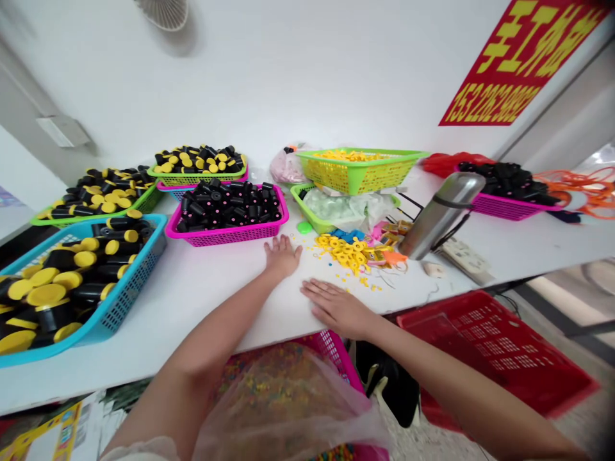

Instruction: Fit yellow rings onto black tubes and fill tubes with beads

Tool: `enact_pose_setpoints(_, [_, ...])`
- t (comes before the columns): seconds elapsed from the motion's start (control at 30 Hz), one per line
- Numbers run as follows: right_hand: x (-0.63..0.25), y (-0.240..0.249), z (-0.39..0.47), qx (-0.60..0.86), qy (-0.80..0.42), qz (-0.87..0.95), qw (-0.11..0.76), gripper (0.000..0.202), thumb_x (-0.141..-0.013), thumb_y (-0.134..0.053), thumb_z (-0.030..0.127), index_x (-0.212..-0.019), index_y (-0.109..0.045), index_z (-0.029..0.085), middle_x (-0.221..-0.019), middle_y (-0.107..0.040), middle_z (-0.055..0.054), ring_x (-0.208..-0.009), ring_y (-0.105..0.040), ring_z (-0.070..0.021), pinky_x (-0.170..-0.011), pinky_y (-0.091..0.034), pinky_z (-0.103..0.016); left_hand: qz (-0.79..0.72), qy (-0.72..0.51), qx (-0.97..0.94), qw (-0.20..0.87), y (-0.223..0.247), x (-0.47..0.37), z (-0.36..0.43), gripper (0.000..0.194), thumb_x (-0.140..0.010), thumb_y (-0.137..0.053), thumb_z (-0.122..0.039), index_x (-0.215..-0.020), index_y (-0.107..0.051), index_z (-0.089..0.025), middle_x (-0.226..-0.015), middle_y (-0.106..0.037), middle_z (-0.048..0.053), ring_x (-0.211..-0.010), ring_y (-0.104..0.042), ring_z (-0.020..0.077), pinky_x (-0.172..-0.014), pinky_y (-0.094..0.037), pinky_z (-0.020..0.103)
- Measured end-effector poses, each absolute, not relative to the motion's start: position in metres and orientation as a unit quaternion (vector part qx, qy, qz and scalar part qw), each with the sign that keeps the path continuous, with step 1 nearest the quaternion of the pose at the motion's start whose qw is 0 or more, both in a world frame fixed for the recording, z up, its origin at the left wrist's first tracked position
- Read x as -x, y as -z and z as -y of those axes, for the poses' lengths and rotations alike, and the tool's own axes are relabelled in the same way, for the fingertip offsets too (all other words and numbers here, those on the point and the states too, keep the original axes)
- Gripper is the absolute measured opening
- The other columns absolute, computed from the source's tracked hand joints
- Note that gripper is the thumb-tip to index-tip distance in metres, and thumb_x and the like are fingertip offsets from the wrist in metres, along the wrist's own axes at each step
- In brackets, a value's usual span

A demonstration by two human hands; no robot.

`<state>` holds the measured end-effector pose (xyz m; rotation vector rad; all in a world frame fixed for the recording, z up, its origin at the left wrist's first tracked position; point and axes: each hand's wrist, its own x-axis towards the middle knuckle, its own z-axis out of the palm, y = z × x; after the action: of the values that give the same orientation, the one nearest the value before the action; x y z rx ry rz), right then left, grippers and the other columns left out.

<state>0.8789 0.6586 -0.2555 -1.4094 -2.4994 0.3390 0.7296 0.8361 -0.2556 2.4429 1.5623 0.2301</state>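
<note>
On the worktop (192,282), left hand (282,259) and right hand (342,311) lie palm-down, fingers extended, gripping nothing; yellow rings (354,256) sit at the right's one o'clock, a magenta basket (235,236) at the left's ten, probably for easy reach.

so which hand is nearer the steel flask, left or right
Right. The right hand is at the table's near edge, in front and left of the steel flask. The left hand is farther left, with loose yellow rings between it and the flask.

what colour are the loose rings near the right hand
The rings are yellow, best seen in the head view.
</note>
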Motion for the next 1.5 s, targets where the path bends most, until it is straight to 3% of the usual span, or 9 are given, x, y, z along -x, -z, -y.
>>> enact_pose_setpoints(0.27, [-0.945, 0.259, -0.663, 0.504, -0.140, 0.834, 0.176, 0.050, -0.100, -0.034, 0.038, -0.148, -0.036, 0.024, -0.152, -0.034, -0.001, -0.143, -0.028, -0.0186, -0.120, -0.023, -0.041, -0.458, -0.079, -0.870, 0.162, 0.258, -0.758, -0.834, 0.060, -0.096, -0.015, -0.053, -0.150, -0.031, -0.031, -0.160, -0.017, 0.003, -0.146, -0.005, 0.0387, -0.105, 0.008, 0.074])
enact_pose_setpoints(0.47, [-0.926, 0.258, -0.660, 0.521, -0.122, 0.826, 0.174, 0.053, -0.100, -0.032, 0.040, -0.150, -0.032, 0.021, -0.154, -0.029, -0.004, -0.144, -0.026, -0.0204, -0.121, -0.020, -0.044, -0.388, -0.109, -0.895, 0.192, 0.254, -0.732, -0.834, 0.064, -0.098, -0.007, -0.041, -0.153, -0.009, -0.008, -0.160, -0.010, 0.013, -0.148, -0.008, 0.0229, -0.119, -0.011, 0.047])
enact_pose_setpoints(0.67, [-0.887, 0.259, -0.692, 0.509, -0.118, 0.833, 0.179, 0.053, -0.101, -0.025, 0.036, -0.146, -0.040, 0.014, -0.152, -0.034, -0.009, -0.144, -0.027, -0.0201, -0.120, -0.022, -0.044, -0.305, -0.137, -0.923, 0.190, 0.252, -0.668, -0.818, 0.055, -0.097, -0.028, -0.040, -0.147, -0.034, -0.016, -0.154, -0.033, 0.007, -0.145, -0.024, 0.0173, -0.120, -0.016, 0.034])
enact_pose_setpoints(0.87, [-0.845, 0.266, -0.754, 0.538, -0.114, 0.811, 0.197, 0.054, -0.099, -0.023, 0.030, -0.143, -0.043, 0.005, -0.148, -0.041, -0.012, -0.141, -0.032, -0.0202, -0.120, -0.024, -0.038, -0.475, -0.351, -0.801, 0.100, 0.238, -0.617, -0.828, 0.047, -0.098, -0.022, -0.026, -0.144, -0.028, -0.017, -0.117, -0.064, 0.010, -0.114, -0.056, 0.0204, -0.115, -0.023, 0.048])
enact_pose_setpoints(0.97, [-0.844, 0.269, -0.770, 0.582, -0.099, 0.778, 0.215, 0.055, -0.097, -0.024, 0.026, -0.138, -0.046, -0.002, -0.144, -0.043, -0.019, -0.139, -0.036, -0.0259, -0.118, -0.025, -0.044, -0.560, -0.429, -0.708, -0.039, 0.227, -0.588, -0.839, 0.043, -0.098, -0.027, -0.028, -0.137, -0.042, -0.016, -0.120, -0.059, 0.013, -0.120, -0.049, 0.0248, -0.112, -0.027, 0.048])
enact_pose_setpoints(1.07, [-0.850, 0.267, -0.773, 0.613, -0.088, 0.746, 0.243, 0.054, -0.095, -0.024, 0.025, -0.133, -0.051, -0.004, -0.139, -0.048, -0.024, -0.135, -0.041, -0.0297, -0.116, -0.028, -0.050, -0.613, -0.387, -0.676, -0.135, 0.221, -0.562, -0.847, 0.042, -0.099, -0.028, -0.033, -0.132, -0.052, -0.022, -0.137, -0.047, 0.012, -0.132, -0.033, 0.0315, -0.113, -0.013, 0.062])
enact_pose_setpoints(1.23, [-0.838, 0.233, -0.775, 0.603, -0.080, 0.735, 0.302, 0.052, -0.098, -0.023, 0.033, -0.127, -0.059, 0.009, -0.130, -0.059, -0.015, -0.126, -0.052, -0.0267, -0.109, -0.040, -0.044, -0.634, -0.349, -0.679, -0.122, 0.222, -0.543, -0.855, 0.039, -0.099, -0.033, -0.035, -0.121, -0.062, -0.024, -0.124, -0.050, 0.015, -0.125, -0.034, 0.0356, -0.106, -0.006, 0.074])
enact_pose_setpoints(1.37, [-0.809, 0.180, -0.812, 0.592, -0.076, 0.738, 0.316, 0.046, -0.099, -0.026, 0.036, -0.117, -0.064, 0.017, -0.108, -0.069, -0.009, -0.104, -0.064, -0.0231, -0.095, -0.049, -0.037, -0.604, -0.374, -0.694, -0.114, 0.226, -0.546, -0.855, 0.032, -0.096, -0.041, -0.032, -0.113, -0.068, -0.027, -0.114, -0.052, 0.013, -0.116, -0.037, 0.0339, -0.107, -0.024, 0.063])
enact_pose_setpoints(1.5, [-0.761, 0.142, -0.871, 0.573, -0.076, 0.770, 0.270, 0.046, -0.087, -0.055, 0.041, -0.129, -0.056, 0.022, -0.126, -0.055, -0.010, -0.118, -0.055, -0.0234, -0.104, -0.041, -0.036, -0.567, -0.418, -0.702, -0.104, 0.233, -0.551, -0.852, 0.027, -0.094, -0.047, -0.033, -0.112, -0.067, -0.028, -0.107, -0.049, 0.010, -0.111, -0.039, 0.0293, -0.104, -0.033, 0.052])
